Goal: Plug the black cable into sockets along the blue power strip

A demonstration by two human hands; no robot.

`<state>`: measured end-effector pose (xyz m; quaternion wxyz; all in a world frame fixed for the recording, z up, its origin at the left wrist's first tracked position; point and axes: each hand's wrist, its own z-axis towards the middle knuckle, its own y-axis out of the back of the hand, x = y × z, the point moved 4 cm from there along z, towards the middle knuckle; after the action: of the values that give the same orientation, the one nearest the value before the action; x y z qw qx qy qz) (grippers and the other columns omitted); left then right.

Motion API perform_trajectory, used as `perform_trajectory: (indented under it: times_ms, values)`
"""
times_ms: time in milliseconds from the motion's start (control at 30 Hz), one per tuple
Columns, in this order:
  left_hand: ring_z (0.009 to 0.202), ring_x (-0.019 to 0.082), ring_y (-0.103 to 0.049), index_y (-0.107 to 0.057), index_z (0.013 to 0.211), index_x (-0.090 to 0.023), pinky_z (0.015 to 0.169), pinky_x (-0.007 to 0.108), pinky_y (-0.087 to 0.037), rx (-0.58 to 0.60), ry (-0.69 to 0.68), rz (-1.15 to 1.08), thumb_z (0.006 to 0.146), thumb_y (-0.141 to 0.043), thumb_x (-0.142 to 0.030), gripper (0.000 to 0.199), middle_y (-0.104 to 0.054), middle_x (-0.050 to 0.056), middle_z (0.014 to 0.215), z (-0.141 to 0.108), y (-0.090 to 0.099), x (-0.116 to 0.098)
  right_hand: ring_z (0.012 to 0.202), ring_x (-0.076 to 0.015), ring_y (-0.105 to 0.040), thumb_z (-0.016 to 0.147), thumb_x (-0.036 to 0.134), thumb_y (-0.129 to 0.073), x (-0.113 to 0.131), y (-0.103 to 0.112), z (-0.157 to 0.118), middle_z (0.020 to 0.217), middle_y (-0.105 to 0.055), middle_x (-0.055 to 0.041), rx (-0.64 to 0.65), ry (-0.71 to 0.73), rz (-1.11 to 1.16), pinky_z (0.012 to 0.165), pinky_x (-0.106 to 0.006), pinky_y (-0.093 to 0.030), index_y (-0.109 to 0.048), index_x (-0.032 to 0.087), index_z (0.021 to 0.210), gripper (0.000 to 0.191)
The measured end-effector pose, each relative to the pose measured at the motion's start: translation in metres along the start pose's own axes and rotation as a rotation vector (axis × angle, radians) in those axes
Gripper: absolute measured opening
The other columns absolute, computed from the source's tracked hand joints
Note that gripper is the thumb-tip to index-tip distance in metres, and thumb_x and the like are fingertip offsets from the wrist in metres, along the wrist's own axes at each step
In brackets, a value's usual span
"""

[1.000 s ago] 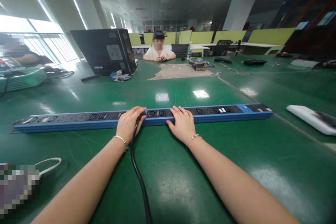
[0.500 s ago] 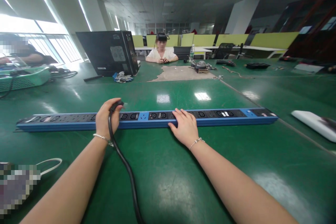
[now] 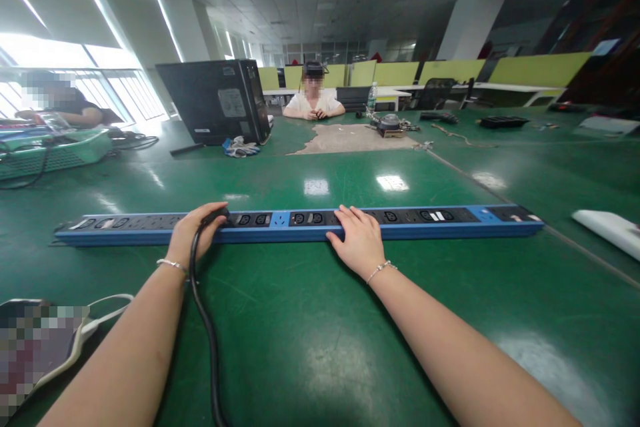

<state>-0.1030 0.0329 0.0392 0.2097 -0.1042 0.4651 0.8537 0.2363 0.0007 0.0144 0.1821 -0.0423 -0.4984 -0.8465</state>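
Observation:
A long blue power strip (image 3: pixel 310 233) with black socket panels lies across the green table. My left hand (image 3: pixel 193 233) is closed round the plug end of a black cable (image 3: pixel 205 320), low over the strip's left part. From there the cable hangs down toward the bottom edge of the view. Whether the plug touches a socket cannot be made out. My right hand (image 3: pixel 357 240) rests on the strip right of its middle, fingers spread over the top and thumb at the near side.
Beyond the strip stand a black computer case (image 3: pixel 215 100), gloves (image 3: pixel 241 147) and a bottle (image 3: pixel 372 99). A green basket (image 3: pixel 65 153) is at the left, a white object (image 3: pixel 607 230) at the right. One person (image 3: pixel 313 103) sits opposite, another (image 3: pixel 65 103) at far left.
My left hand has lowered the cable's plug end toward the strip and turned its palm downward. My right hand keeps its place on the strip. The view has shifted slightly.

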Motion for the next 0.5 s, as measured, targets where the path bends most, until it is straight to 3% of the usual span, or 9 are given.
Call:
perform_trajectory:
  times_ms: [167,500]
  values:
    - [0.102,0.021,-0.060,-0.063,0.108,-0.022,0.095,0.036,-0.044,0.030,-0.150,-0.010,0.083,-0.046,-0.041,0.035,-0.065,0.006,0.110,-0.002,-0.008,0.000,0.125,-0.0227,-0.039,0.081,0.038,-0.055,0.000,0.000,0.000,0.133,-0.052,-0.0054,-0.005,0.000,-0.003,0.102,-0.041,-0.026,-0.055,0.018,0.121,0.045]
    - [0.107,0.021,-0.057,-0.060,0.114,-0.024,0.098,0.035,-0.041,0.035,-0.209,0.096,0.085,-0.044,-0.042,0.037,-0.063,0.005,0.116,-0.012,-0.006,0.000,0.125,-0.0231,-0.039,0.082,0.039,-0.055,0.000,-0.001,0.000,0.133,-0.052,-0.0053,-0.009,0.009,-0.011,0.102,-0.041,-0.026,-0.055,0.019,0.121,0.044]
